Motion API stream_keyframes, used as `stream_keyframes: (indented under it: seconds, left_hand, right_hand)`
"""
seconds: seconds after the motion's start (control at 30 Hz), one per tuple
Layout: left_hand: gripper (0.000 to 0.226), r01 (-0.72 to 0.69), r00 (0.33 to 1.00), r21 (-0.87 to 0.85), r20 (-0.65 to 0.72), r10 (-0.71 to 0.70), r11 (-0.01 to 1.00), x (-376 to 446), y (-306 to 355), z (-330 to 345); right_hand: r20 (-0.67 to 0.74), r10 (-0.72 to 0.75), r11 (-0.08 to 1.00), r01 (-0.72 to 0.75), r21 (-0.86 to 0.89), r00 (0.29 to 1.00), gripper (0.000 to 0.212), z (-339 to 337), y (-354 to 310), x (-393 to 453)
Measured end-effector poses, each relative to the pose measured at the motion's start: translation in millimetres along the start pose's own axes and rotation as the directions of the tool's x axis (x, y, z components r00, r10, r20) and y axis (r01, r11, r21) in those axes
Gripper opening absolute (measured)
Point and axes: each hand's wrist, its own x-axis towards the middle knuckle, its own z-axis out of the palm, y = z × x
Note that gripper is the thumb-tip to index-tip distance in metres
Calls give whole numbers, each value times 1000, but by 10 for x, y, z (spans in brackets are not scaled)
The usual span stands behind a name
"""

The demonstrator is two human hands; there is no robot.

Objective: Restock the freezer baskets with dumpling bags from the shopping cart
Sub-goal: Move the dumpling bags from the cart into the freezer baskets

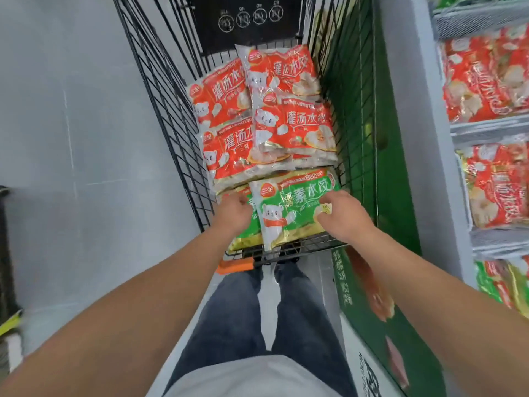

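Black wire shopping cart (160,90), open grid walls, seen from above. Both bare forearms reach into its near end.

Green dumpling bag (294,207): glossy crinkled plastic, flat pillow shape, white bear print and gold lower edge. It lies on top at the cart's near edge, right of centre. A second green bag (249,227) lies partly under it, toward the near left corner.

Left hand (233,214): fingers curled down over the left edge of the top green bag; whether they actually pinch the film cannot be told (fingertips hidden). Right hand (342,214): fingers bent onto the bag's right side, thumb and fingertips pressed at a small yellow sticker; it appears to be gripping the bag.

Red dumpling bags (292,127): same shiny film, stacked in overlapping piles filling the middle and far end of the cart.

Freezer baskets (486,124) just beside the cart's right wall: pale wire tiers, holding red bags (blurred). A green printed carton (400,325) stands between cart and freezer. Orange cart handle (234,266) at the near edge.
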Motion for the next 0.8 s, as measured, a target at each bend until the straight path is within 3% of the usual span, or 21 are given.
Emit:
stream_keyframes:
  seconds: [0.2, 0.33, 0.5, 0.6, 0.7, 0.8]
  left_hand:
    - [44, 180, 983, -135, 41, -176, 974, 294, 14, 476]
    - [31, 251, 966, -190, -20, -259, 949, 496, 14, 644]
    - [17, 241, 968, -117, -44, -247, 964, 659, -67, 658]
    - [9, 218, 956, -120, -175, -237, 969, 672, -128, 518]
    - [16, 225, 910, -186, -312, -275, 956, 676, -210, 383]
    - [17, 250, 893, -243, -317, -320, 937, 707, -252, 374]
  right_hand:
    - [104, 36, 999, -33, -35, 994, 53, 84, 96, 388]
    - [86, 56, 998, -57, 4, 995, 64, 114, 144, 586]
    - [74, 83, 996, -86, 39, 994, 64, 181, 186, 664]
    - [59, 122, 990, -126, 66, 991, 67, 245, 207, 710]
    - [75, 204, 962, -214, 172, 976, 64, 320, 182, 796]
    - [144, 325, 847, -356, 395, 935, 56, 432, 175, 928]
